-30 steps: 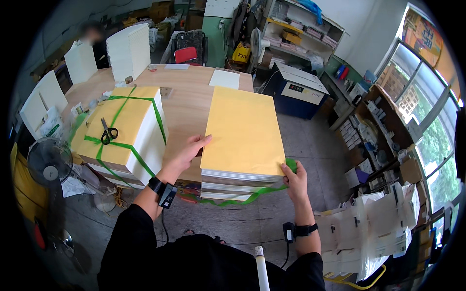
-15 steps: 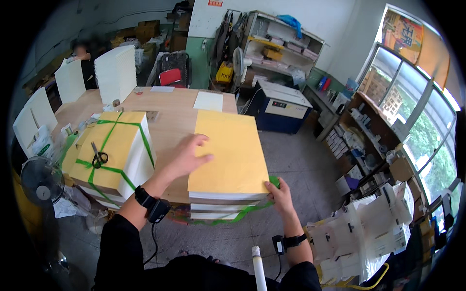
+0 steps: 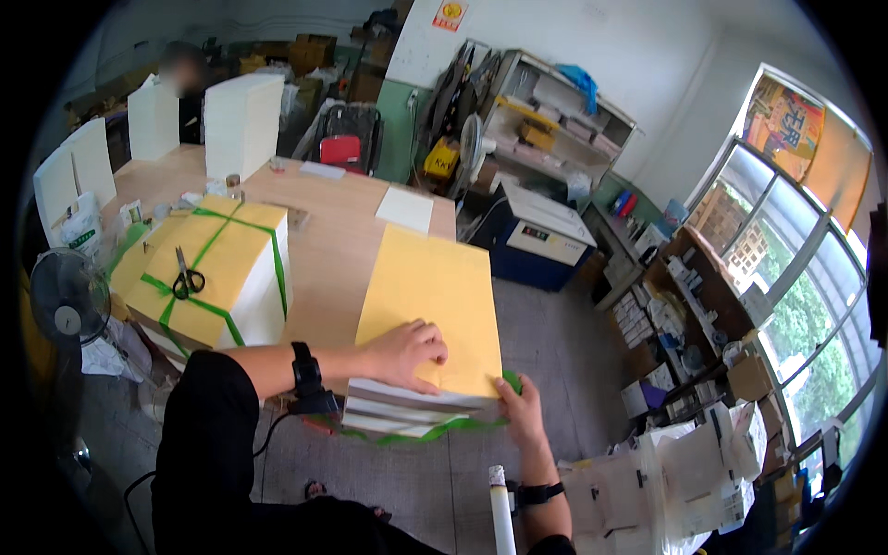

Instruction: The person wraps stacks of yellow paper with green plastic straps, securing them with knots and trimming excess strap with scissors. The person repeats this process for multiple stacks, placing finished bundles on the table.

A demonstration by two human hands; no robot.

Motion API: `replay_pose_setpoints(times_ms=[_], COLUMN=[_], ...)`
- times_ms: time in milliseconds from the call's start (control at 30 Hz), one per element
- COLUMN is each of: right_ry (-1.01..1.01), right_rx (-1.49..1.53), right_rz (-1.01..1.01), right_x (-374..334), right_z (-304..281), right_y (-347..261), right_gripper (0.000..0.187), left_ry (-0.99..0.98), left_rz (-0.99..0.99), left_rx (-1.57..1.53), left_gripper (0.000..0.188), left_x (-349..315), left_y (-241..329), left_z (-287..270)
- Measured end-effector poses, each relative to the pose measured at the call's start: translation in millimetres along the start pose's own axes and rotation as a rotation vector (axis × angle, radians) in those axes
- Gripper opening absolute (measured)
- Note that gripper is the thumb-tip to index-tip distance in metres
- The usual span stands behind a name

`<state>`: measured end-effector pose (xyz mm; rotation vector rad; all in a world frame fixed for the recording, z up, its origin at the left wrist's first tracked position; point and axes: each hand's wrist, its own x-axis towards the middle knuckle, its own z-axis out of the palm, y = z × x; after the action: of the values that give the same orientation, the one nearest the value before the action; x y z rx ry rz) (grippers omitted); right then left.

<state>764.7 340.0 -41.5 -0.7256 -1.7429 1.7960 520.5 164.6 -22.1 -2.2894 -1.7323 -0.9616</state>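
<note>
A tall paper stack with a yellow top sheet [image 3: 430,287] stands at the near edge of the table, its white layers showing in front. My left hand [image 3: 404,356] rests on the yellow sheet near its front edge, thumb apart from the fingers and nothing held. At the stack's front right corner my right hand [image 3: 521,407] grips a green strap [image 3: 462,424], which runs loosely across the front. To the left is a second yellow-topped stack [image 3: 250,231], bound crosswise with green strap. Black-handled scissors [image 3: 188,282] lie on top of it.
Tall white paper stacks [image 3: 239,125] stand on the table's far left, a person behind them. A fan [image 3: 69,296] is at the left. Beyond the table stands a blue-and-white machine [image 3: 541,236]. Plastic-wrapped bundles [image 3: 666,481] are at my right. A cigarette [image 3: 500,509] juts up close below.
My left hand has come down from above the stack's left side onto its front part. My right hand keeps hold of the strap at the corner. The view has shifted and tilted somewhat.
</note>
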Motion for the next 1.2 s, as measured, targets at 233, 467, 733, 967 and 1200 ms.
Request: replay_pose_setpoints(times_ms=[233, 467, 733, 967, 1200], right_ry=[0.188, -0.305, -0.227, -0.233, -0.224], right_rx=[-0.094, -0.195, -0.237, -0.209, -0.223], right_rz=[-0.353, -0.171, 0.019, 0.058, 0.107], right_x=[-18, 26, 18, -4, 5], right_z=[42, 106, 109, 110, 117], right_y=[-82, -27, -41, -48, -51], right_gripper=[0.017, 0.019, 0.022, 0.025, 0.03], left_ry=[-0.024, -0.357, -0.209, 0.208, -0.023], left_rz=[-0.102, -0.243, -0.392, -0.146, -0.64], left_rx=[0.009, -0.583, -0.452, 0.313, 0.072], left_gripper=[0.046, 0.057, 0.033, 0.034, 0.04], left_x=[-9, 15, 68, 69, 89], left_y=[9, -11, -100, -263, -262], left_z=[-8, -29, -28, -4, -41])
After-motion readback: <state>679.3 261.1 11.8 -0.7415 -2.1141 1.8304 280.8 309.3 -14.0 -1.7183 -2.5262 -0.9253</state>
